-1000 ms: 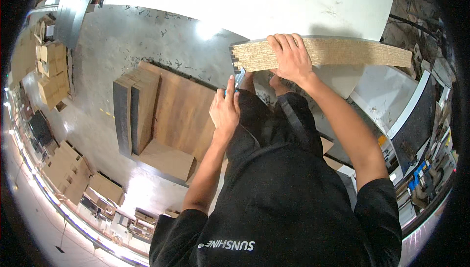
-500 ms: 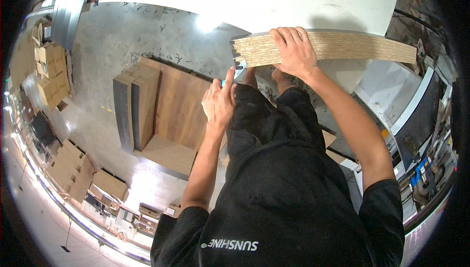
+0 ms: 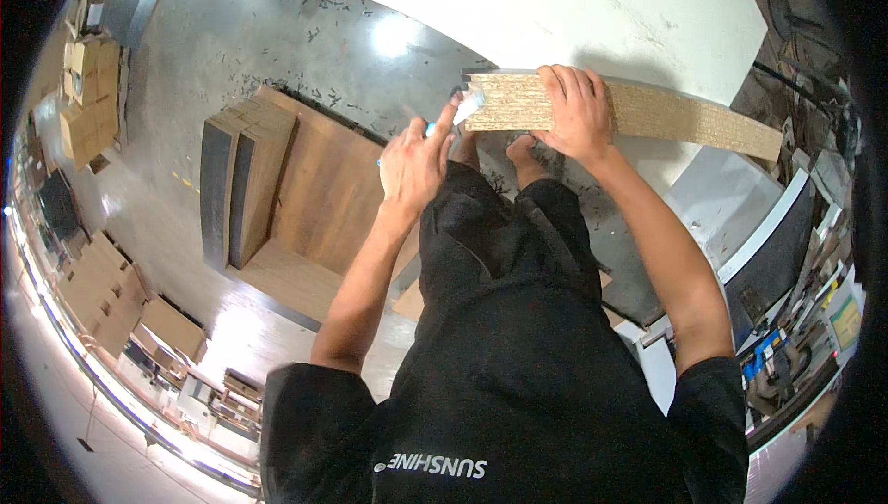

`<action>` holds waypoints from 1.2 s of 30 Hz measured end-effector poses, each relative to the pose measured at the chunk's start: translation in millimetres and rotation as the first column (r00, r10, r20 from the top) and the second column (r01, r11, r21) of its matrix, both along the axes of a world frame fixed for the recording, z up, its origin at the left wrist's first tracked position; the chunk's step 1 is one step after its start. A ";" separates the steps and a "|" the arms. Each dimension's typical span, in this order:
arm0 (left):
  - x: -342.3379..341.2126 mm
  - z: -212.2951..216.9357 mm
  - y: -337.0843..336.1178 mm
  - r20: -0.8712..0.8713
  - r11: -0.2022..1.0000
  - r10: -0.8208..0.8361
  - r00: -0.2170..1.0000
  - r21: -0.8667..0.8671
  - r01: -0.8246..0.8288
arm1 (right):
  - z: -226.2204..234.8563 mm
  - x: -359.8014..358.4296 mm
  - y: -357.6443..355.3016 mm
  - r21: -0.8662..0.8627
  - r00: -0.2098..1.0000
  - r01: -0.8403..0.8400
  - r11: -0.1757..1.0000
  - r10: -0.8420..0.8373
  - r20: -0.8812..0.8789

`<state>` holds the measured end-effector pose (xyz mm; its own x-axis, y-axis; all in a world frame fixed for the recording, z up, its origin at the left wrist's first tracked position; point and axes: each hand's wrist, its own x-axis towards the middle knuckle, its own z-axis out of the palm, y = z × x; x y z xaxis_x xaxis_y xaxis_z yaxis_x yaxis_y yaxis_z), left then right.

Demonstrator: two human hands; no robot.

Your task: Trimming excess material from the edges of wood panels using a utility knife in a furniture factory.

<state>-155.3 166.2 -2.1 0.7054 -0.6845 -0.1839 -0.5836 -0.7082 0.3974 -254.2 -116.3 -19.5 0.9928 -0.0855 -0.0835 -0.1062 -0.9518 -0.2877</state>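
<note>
A stack of narrow chipboard strips (image 3: 684, 123) with pale, grainy edges lies on the near edge of a white table (image 3: 555, 5). My right hand (image 3: 583, 117) is wrapped over the stack, left of its middle. At the stack's left end my left hand (image 3: 413, 166) grips a utility knife (image 3: 470, 106), its index finger stretched along it. The bright blade is blurred against that end, and bits of blue handle show between the fingers. Small dark tabs of edging (image 3: 467, 80) stick out at the end's far corner.
To my left on the grey floor stand wood-grain panels (image 3: 324, 171) and a stack of dark-edged boards (image 3: 236, 190). Dark offcuts litter the floor beyond. Cardboard boxes (image 3: 92, 88) are at the far left. Tools and a blue clamp (image 3: 763, 353) lie at the right.
My left hand and the knife have moved away from me along the stack's end. Fewer dark tabs show there. The stack appears shifted slightly and turned, with the right hand still on it.
</note>
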 end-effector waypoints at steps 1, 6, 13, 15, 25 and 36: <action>-2.1 -0.8 2.8 0.006 1.000 0.014 1.000 -0.004 -0.014 | 0.9 0.8 0.1 -0.004 1.000 -0.014 1.000 0.014 0.006; 11.3 3.8 -1.0 0.012 1.000 0.007 1.000 0.016 -0.008 | 3.4 0.2 -0.1 0.012 1.000 -0.009 1.000 0.009 0.005; 51.3 1.2 -20.2 0.058 0.992 0.088 0.994 0.080 -0.093 | 1.1 -0.3 1.8 -0.025 1.000 0.003 1.000 -0.003 0.001; 89.0 -1.5 -27.7 0.123 0.967 0.240 0.963 0.056 -0.248 | 5.2 3.7 4.7 -0.019 1.000 -0.022 1.000 0.022 0.015; 4.9 9.0 10.3 -0.068 0.998 0.018 0.998 -0.055 -0.022 | 4.6 -0.2 2.5 -0.040 0.999 0.006 0.999 -0.007 -0.034; -23.7 0.6 22.7 -0.076 1.000 -0.010 0.997 -0.025 0.008 | 5.8 4.6 4.5 -0.014 0.998 0.027 1.000 -0.026 0.060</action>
<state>-178.9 188.9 -1.5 0.6838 -0.6960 -0.2192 -0.5576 -0.6922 0.4582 -249.7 -111.9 -13.7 0.9934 -0.1128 -0.0226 -0.1146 -0.9532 -0.2798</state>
